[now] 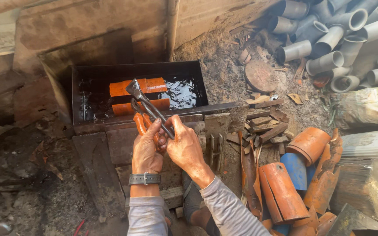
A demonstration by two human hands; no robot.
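Head view: both hands were up in front of a dark metal tank [79,94] holding black liquid w/ orange pipe pieces [138,86] lying half sunk in it. The tongs [147,107] pointed up and away toward the tank, jaw end just above the nearest orange piece, gripping nothing as far as could be seen.

Risk, as a judgement: tong handles sat close together betw. the two hands, so a pinch of a finger looked possible if they snapped shut. Liquid near the rim could splash on hands or sleeves if a piece dropped back in. Wet, slick pieces might slip from the jaws.

Left hand [147,153], watch on wrist, was curled closed round the orange-coated handle, fingers wrapped. Right hand [184,146] was closed too, thumb and fingers pinched on the bare dark handle, near the left. Grey pipe sockets [342,39] were piled top right; cut orange pipe offcuts [285,188] lay lower right on the ground.
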